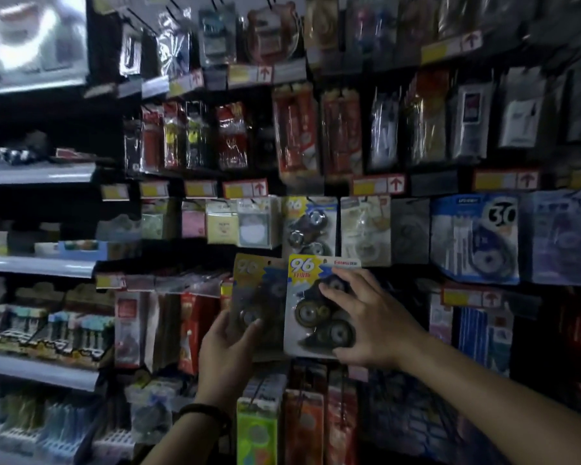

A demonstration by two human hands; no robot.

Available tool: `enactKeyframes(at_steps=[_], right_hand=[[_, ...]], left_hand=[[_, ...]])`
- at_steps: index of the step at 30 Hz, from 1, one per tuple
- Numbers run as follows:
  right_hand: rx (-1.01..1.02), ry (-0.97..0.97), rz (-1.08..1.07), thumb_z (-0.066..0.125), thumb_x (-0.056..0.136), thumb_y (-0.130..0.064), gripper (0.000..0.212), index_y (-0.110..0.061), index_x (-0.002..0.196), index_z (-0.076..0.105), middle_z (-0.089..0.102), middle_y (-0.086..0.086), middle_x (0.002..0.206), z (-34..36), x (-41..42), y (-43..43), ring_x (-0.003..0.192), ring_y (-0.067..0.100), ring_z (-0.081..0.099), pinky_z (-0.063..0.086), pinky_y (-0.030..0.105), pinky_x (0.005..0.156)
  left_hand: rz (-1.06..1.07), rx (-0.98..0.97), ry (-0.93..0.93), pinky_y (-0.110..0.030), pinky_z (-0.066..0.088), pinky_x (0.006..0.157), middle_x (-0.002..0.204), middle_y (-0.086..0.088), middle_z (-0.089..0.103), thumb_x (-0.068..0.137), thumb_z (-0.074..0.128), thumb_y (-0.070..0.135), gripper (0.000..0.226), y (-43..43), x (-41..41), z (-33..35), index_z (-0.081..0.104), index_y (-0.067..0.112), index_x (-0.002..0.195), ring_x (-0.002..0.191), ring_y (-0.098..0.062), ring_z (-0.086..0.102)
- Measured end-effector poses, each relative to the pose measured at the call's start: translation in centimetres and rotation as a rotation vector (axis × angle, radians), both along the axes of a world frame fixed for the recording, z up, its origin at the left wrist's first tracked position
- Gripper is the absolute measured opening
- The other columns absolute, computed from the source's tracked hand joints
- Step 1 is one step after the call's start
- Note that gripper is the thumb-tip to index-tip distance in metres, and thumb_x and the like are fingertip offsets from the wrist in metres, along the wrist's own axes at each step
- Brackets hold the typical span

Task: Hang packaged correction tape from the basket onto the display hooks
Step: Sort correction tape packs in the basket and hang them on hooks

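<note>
Right grip (366,317): fingers spread over glossy carded pack (306,313) of round correction tapes, thumb under its bottom edge. Left grip (227,354): curled round second pack (256,290), just beside, below matching pack (311,226) hanging on display.

The bright pack (316,307) in the right hand (376,317) is showing a white card, a yellow starburst with a blue-edged 96, and dark wheels; the dimmer pack (259,297) in the left hand (225,357) is showing the same yellow burst over blue; the price tags (245,188) are showing yellow and white with red arrows; the large pack (475,239) is showing blue with a black 30.
</note>
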State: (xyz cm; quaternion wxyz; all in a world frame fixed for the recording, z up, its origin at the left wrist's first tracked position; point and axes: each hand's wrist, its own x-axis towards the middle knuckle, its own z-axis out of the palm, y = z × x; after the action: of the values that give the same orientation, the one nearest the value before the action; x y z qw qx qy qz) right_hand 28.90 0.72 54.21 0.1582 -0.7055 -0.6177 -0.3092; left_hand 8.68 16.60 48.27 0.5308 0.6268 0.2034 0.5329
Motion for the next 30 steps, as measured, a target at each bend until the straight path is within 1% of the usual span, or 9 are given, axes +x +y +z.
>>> enactKeyframes(at_steps=[2,5,10,11,15,21,24,27,30], right_hand=[[0.011,-0.037,-0.022,0.074,0.062,-0.063,0.11,-0.025,0.159,0.039,0.021,0.004,0.166,1.9,0.7,1.5,0.155,0.025,0.015,0.043,0.045,0.116],[0.008,-0.085,-0.075,0.077,0.067,-0.061,0.109,-0.025,0.161,0.035,0.017,0.006,0.168,4.5,1.3,3.8,0.156,0.028,0.011,0.043,0.047,0.116],[0.024,-0.184,-0.181,0.08,0.074,-0.054,0.108,-0.023,0.163,0.028,0.01,0.011,0.171,7.6,2.1,7.3,0.156,0.032,0.008,0.036,0.048,0.12],[0.024,-0.195,-0.189,0.081,0.075,-0.052,0.108,-0.021,0.163,0.027,0.008,0.012,0.171,8.0,2.3,7.9,0.157,0.033,0.006,0.034,0.049,0.122],[0.045,-0.231,-0.215,0.082,0.077,-0.047,0.107,-0.018,0.163,0.027,0.005,0.015,0.172,9.1,3.0,9.7,0.158,0.038,0.005,0.037,0.056,0.119],[-0.005,-0.235,-0.307,0.076,0.076,-0.056,0.107,-0.021,0.164,0.024,0.01,0.015,0.17,10.2,3.2,11.2,0.155,0.036,0.01,0.03,0.052,0.123],[-0.016,-0.265,-0.351,0.075,0.075,-0.056,0.108,-0.021,0.163,0.025,0.014,0.017,0.169,10.4,3.5,11.8,0.153,0.036,0.016,0.027,0.048,0.124],[-0.038,-0.307,-0.41,0.076,0.077,-0.046,0.104,-0.017,0.162,0.024,0.009,0.02,0.171,10.6,3.9,12.8,0.154,0.039,0.016,0.023,0.048,0.123],[-0.063,-0.309,-0.451,0.078,0.08,-0.039,0.102,-0.016,0.162,0.022,0.003,0.023,0.171,10.4,4.5,13.8,0.156,0.042,0.013,0.018,0.05,0.125]], left_hand=[[0.165,0.08,-0.043,-0.048,0.063,0.088,0.1,0.009,0.081,0.091,0.081,0.025,0.018,1.6,0.2,1.0,0.073,0.031,0.106,0.098,-0.014,0.077],[0.233,0.11,-0.112,-0.037,0.062,0.084,0.104,0.005,0.08,0.095,0.079,0.019,0.019,3.0,0.5,2.6,0.073,0.025,0.111,0.101,-0.016,0.076],[0.154,0.081,-0.135,-0.057,0.064,0.087,0.104,0.002,0.082,0.094,0.08,0.023,0.018,5.0,1.2,4.4,0.074,0.028,0.11,0.101,-0.022,0.078],[0.146,0.086,-0.137,-0.055,0.064,0.086,0.104,0.002,0.081,0.094,0.079,0.022,0.017,5.3,1.3,4.5,0.074,0.028,0.109,0.102,-0.022,0.078],[0.115,0.137,-0.164,-0.023,0.061,0.069,0.1,0.001,0.081,0.095,0.077,0.013,0.015,5.7,1.6,5.0,0.073,0.021,0.107,0.096,-0.015,0.078],[0.028,0.127,-0.191,-0.014,0.056,0.054,0.098,-0.003,0.079,0.096,0.073,0.006,0.013,5.4,1.7,5.7,0.072,0.01,0.109,0.079,-0.001,0.076],[0.015,0.138,-0.185,-0.013,0.054,0.051,0.099,-0.008,0.078,0.096,0.073,0.003,0.013,5.5,2.0,5.6,0.071,0.005,0.109,0.075,0.002,0.075],[0.006,0.125,-0.182,-0.014,0.054,0.05,0.097,-0.01,0.078,0.096,0.073,0.002,0.014,5.8,2.3,5.6,0.07,0.003,0.11,0.074,0.001,0.075],[-0.023,0.082,-0.194,-0.025,0.06,0.053,0.095,-0.008,0.08,0.096,0.074,0.007,0.014,6.3,2.7,5.5,0.072,0.01,0.109,0.081,-0.011,0.079]])
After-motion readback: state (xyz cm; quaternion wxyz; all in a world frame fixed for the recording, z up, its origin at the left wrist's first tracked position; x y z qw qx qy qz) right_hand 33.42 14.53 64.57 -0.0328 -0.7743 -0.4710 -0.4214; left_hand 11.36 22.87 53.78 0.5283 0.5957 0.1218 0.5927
